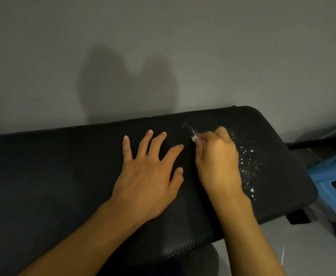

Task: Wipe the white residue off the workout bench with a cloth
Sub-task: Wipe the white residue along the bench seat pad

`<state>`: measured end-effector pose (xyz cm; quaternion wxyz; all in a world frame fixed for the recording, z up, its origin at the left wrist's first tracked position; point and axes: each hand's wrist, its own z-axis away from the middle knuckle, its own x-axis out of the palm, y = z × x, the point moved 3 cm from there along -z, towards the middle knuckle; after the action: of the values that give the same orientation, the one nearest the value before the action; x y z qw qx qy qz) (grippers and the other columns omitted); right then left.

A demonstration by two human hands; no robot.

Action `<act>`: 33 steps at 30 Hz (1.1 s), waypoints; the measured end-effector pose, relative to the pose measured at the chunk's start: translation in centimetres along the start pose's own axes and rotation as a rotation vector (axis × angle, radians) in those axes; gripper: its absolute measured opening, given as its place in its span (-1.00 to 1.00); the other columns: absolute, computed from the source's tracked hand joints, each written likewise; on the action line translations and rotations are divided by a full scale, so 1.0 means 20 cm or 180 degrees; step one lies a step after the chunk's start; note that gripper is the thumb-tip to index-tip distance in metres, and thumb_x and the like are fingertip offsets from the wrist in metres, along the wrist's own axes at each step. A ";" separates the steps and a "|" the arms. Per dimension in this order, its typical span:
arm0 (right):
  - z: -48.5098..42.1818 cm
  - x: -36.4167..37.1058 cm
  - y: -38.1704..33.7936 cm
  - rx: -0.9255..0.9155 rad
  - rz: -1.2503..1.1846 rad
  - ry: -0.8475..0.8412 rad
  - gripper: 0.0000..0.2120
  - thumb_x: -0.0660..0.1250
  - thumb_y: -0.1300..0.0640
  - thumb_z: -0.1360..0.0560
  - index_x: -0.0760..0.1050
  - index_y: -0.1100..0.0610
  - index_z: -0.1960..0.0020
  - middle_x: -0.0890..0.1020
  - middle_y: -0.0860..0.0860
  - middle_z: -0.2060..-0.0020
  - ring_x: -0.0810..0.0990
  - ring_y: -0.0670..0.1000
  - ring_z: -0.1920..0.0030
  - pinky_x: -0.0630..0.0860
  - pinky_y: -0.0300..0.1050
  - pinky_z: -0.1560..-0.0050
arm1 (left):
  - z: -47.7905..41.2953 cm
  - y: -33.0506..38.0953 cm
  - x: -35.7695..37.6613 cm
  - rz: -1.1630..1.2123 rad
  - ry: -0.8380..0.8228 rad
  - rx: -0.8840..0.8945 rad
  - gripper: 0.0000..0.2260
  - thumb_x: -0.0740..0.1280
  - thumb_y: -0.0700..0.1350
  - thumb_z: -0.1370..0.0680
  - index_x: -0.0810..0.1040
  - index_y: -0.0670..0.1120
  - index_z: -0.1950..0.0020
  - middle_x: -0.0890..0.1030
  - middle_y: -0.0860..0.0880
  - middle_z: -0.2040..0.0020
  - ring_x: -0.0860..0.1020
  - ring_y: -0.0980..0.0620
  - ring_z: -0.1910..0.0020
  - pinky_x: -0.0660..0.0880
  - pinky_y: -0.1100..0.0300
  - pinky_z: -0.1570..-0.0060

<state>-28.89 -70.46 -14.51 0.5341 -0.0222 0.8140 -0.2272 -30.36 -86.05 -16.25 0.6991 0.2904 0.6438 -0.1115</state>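
Left forearm (95, 240) and right forearm (248, 236) are reaching in from the bottom edge, both bare, crossing the near edge of the bench (53, 176). Bench is black with a fine woven texture, running left to right, its rounded end lying on the right. Left hand (149, 176) is resting palm down on the bench near the middle, fingers straight and spread apart, gripping nothing. Right hand (217, 162) is sitting just beside it on the right, fingers curled together and pinching the cloth (194, 138); only a small pale bit is showing at the fingertips, and it is blurred. Cloth is touching the bench top, toward the far edge. Residue (248, 162) is lying as scattered white specks on the bench just right of the right hand, trailing toward the near right corner, and a faint white smear is showing just beyond the cloth. Wall (163, 46) is rising grey behind the bench, carrying a soft shadow (123, 82). Stool (326, 188), blue, is standing off the bench's right end, partly cut by the frame. Floor (302, 246) is showing grey under the right end.
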 end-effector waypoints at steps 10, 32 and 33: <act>0.15 -0.08 0.02 -0.0039 -0.0227 -0.0113 -0.83 0.32 0.15 -0.59 0.65 0.13 -0.12 0.45 -0.03 0.11 0.50 -0.05 0.25 0.56 -0.04 0.19 | -0.01 -0.01 0.01 0.0019 0.0011 -0.0024 -0.46 -0.05 0.25 -0.57 0.19 0.21 -0.56 0.15 -0.05 -0.63 0.00 -0.12 -0.64 -0.12 -0.40 -0.52; -0.02 0.03 -0.10 -0.0293 -0.0258 -0.0284 -0.82 0.28 0.16 -0.62 0.63 0.15 -0.14 0.48 0.03 0.03 0.57 0.03 0.14 0.58 0.01 0.12 | -0.01 -0.01 -0.02 0.0209 0.0052 -0.0056 -0.57 -0.03 0.18 -0.62 0.21 0.24 -0.50 0.12 -0.02 -0.63 -0.05 -0.06 -0.64 -0.19 -0.40 -0.51; 0.09 -0.02 -0.10 -0.0345 -0.0380 -0.0309 -0.81 0.28 0.14 -0.63 0.63 0.14 -0.15 0.47 0.01 0.05 0.56 0.01 0.18 0.58 0.02 0.15 | -0.01 -0.01 -0.02 0.0244 0.0057 -0.0064 -0.59 -0.02 0.14 -0.63 0.21 0.25 -0.49 0.11 -0.02 -0.63 -0.07 -0.06 -0.64 -0.21 -0.39 -0.51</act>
<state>-27.58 -72.76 -13.88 0.5565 -0.1106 0.7955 -0.2129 -30.64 -86.26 -16.01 0.7000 0.3089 0.6395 -0.0755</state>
